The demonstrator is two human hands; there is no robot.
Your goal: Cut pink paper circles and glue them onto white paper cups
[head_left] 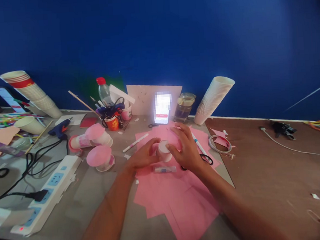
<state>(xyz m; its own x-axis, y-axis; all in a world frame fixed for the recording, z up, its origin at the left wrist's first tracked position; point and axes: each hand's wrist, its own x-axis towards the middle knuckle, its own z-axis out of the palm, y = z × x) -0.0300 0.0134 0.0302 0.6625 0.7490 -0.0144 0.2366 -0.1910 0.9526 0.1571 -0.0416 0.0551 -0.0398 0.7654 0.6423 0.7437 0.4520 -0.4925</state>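
At the middle of the frame, over overlapping pink paper sheets (177, 206), a person's left hand (143, 156) and right hand (185, 147) are grasping a small white paper cup (164, 151) from either side. The left hand is curling against the cup's left side, and the right hand is spreading its fingers around the right side. The cup is standing between them, its pale end facing up.

Just below the cup, a glue stick (165, 169) is lying on the pink paper. Black-handled scissors (205, 159) are lying just beside the right hand, and a white marker (198, 143) is resting above them. A second marker (135, 142) is lying left of the left hand.

Left of centre, two cups capped with pink discs (100, 157) are sitting near a blue hot glue gun (59, 129), and a white power strip (52, 193) is running along the lower left. Stacked paper cups (214, 98) are leaning at the back, right of a glass jar (183, 107), and a glowing phone (161, 109) is standing at top centre, its screen blurred. A brown wooden tabletop (275, 163) is stretching across the right.
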